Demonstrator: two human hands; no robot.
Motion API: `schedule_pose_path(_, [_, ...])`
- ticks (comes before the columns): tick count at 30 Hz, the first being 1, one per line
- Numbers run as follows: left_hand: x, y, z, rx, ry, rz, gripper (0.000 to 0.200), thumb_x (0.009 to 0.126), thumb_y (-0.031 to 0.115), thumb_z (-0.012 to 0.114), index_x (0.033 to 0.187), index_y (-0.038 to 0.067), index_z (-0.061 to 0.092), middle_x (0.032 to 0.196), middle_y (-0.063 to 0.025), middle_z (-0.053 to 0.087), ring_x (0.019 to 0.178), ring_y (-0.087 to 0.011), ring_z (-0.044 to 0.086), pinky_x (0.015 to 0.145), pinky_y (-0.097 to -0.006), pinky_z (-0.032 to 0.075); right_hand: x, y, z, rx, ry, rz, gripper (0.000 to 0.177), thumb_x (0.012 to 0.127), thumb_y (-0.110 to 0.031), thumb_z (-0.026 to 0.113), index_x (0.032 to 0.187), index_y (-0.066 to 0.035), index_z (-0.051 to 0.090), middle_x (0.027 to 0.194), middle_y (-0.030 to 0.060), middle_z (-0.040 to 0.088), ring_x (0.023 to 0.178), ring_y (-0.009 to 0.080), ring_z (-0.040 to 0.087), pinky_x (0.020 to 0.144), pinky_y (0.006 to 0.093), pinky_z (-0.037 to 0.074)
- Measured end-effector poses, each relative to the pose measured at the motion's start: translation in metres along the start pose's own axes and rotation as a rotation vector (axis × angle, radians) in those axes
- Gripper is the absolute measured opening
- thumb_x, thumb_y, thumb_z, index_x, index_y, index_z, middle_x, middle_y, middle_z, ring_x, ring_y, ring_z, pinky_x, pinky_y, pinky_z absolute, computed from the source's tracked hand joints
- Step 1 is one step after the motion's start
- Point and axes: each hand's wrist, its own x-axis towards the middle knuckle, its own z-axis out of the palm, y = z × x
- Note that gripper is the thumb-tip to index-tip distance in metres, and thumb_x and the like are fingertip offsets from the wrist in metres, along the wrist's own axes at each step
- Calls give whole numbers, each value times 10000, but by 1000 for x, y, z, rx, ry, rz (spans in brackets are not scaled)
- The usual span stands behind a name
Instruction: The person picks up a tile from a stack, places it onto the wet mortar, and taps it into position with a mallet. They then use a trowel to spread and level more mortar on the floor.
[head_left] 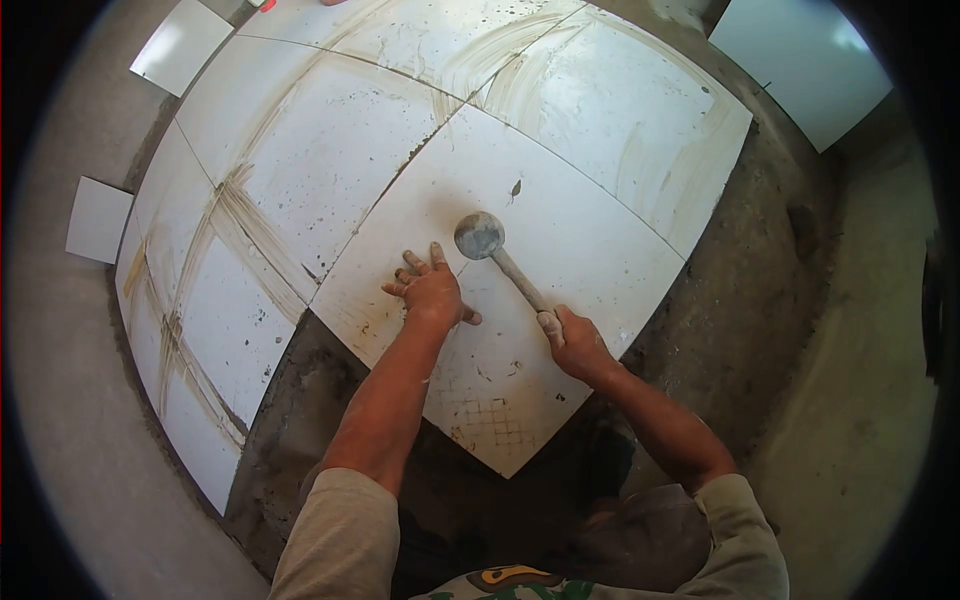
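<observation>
My right hand point(578, 345) is wrapped round the wooden handle of a rubber mallet point(480, 236). The mallet's round grey head is over the middle of a large white floor tile point(590, 240). To the left of the mallet, my left hand point(432, 290) is spread on the same tile, fingers apart and fingertips dusty. Dirt specks and a grid-like mark show on the near part of this tile. Its far edges run along the neighbouring tiles, and its near corner points toward my body.
Other white tiles point(320, 140) with muddy smears along their joints cover the floor ahead and to the left. Dark bare ground point(720, 300) borders them on the right and near side. Loose tile pieces point(100, 220) lean by the walls, with a larger tile point(800, 65) at upper right.
</observation>
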Motion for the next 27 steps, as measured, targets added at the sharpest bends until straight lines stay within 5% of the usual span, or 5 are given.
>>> schedule_pose_path(10, [14, -1, 9, 56, -68, -11, 1395, 530, 518, 886, 1524, 97, 1, 1537, -304, 81, 1390, -480, 216, 1070, -665, 190, -35, -31, -25, 149, -59, -57, 349, 993, -349, 464, 899, -12, 467, 657, 227, 544, 636, 435, 565, 575, 483, 433])
schedule_pose_path(15, [8, -4, 6, 24, -48, 9, 1379, 539, 512, 885, 1526, 110, 10, 1539, -301, 69, 1393, -479, 207, 1070, -670, 186, -33, -21, -12, 156, 103, -273, 346, 993, -342, 463, 892, -11, 459, 659, 218, 539, 619, 424, 567, 565, 477, 432])
schedule_pose_path(18, [-1, -2, 3, -10, -25, 0, 1382, 538, 511, 886, 1527, 122, 1, 1541, -297, 59, 1395, -477, 203, 1069, -674, 183, -14, 1, 3, -61, 16, -8, 355, 994, -350, 457, 898, -8, 461, 665, 225, 542, 624, 437, 563, 570, 491, 429])
schedule_pose_path(24, [8, -2, 3, 4, -21, -10, 1398, 535, 510, 887, 1526, 129, -22, 1537, -305, 63, 1389, -487, 209, 1067, -677, 183, -31, -21, -22, 76, 100, -240, 374, 995, -363, 453, 899, -2, 467, 654, 245, 542, 620, 456, 552, 568, 504, 420])
schedule_pose_path(27, [7, -2, 6, 21, -46, 0, 1400, 534, 508, 888, 1525, 128, -25, 1536, -309, 61, 1387, -493, 206, 1067, -676, 184, -35, -13, -18, 96, 79, -170, 372, 994, -361, 457, 895, -3, 470, 627, 230, 527, 611, 452, 552, 560, 499, 419])
